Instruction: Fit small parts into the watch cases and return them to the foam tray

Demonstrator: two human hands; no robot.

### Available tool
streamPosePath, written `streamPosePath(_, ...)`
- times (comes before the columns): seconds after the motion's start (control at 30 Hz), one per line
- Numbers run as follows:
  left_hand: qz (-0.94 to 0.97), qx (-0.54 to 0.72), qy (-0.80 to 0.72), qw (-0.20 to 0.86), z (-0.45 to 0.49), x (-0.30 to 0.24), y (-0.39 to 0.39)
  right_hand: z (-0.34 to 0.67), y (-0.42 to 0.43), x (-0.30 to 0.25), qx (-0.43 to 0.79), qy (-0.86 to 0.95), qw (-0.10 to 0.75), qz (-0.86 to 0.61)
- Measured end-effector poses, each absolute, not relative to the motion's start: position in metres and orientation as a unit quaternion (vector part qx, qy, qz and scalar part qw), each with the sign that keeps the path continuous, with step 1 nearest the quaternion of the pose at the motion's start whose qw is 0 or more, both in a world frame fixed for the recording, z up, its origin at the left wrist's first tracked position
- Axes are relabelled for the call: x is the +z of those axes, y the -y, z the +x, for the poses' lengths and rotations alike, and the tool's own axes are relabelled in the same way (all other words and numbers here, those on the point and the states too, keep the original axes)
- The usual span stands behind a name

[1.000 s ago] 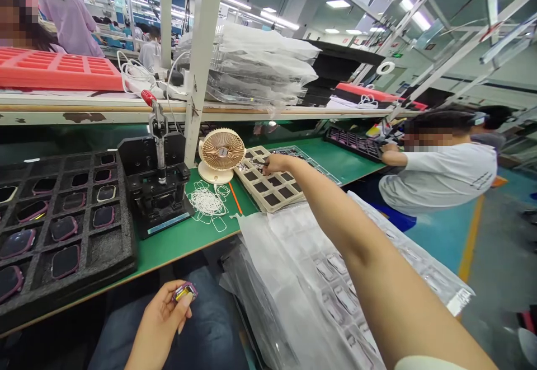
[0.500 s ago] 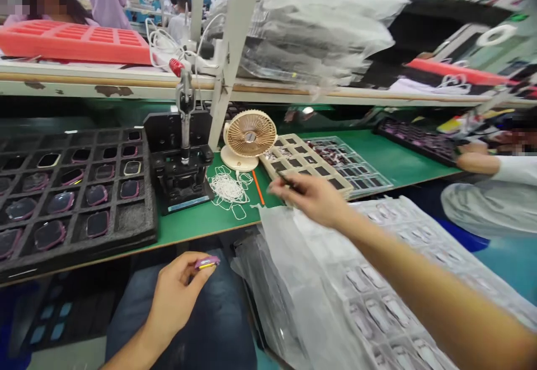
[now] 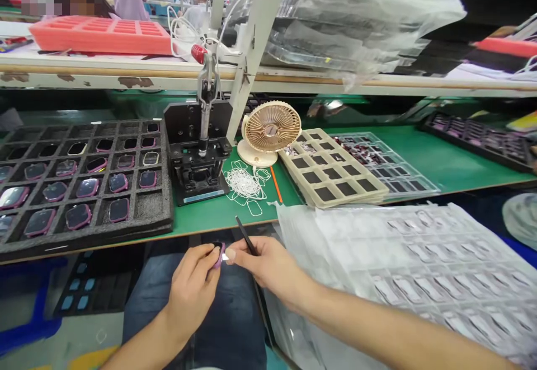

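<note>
My left hand (image 3: 193, 286) sits over my lap and pinches a small purple-rimmed watch case (image 3: 217, 255) between thumb and fingers. My right hand (image 3: 268, 266) is right beside it, its fingertips almost at the case. It holds a thin black tool (image 3: 246, 235), probably a pick or tweezers, and the tool's tip points up and away from the case. Much of the case is hidden by my fingers.
A black foam tray (image 3: 165, 207) of purple-rimmed watch cases lies at the left, beside a black hand press (image 3: 201, 157). A fan (image 3: 271, 129), white cords (image 3: 243, 185), a beige tray (image 3: 335, 202) and a clear tray (image 3: 390, 163) stand on the green bench. Plastic sheets (image 3: 419, 269) lie at the lower right.
My right hand has come back from the beige tray with the black tool and now sits beside my left hand. The view has turned, and the co-worker at the right has left the frame.
</note>
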State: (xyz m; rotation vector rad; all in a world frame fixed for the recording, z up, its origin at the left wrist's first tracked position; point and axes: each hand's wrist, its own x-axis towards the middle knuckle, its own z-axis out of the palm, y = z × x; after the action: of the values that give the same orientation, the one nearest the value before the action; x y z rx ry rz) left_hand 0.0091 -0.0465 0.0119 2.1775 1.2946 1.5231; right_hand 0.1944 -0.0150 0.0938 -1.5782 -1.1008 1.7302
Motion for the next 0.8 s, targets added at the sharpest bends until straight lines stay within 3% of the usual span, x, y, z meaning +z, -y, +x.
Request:
streamPosePath(0.67, 0.751, 0.512, -0.416, 0.021, 0.006, -0.006, 0.045, 0.181, 0.023, 0.076, 0.647, 0.343, 0.279, -0.621)
streamPosePath(0.8, 0.741, 0.532, -0.408, 0.045, 0.007, -0.002, 0.044, 0.185, 0.024, 0.076, 0.68, 0.327, 0.278, -0.594)
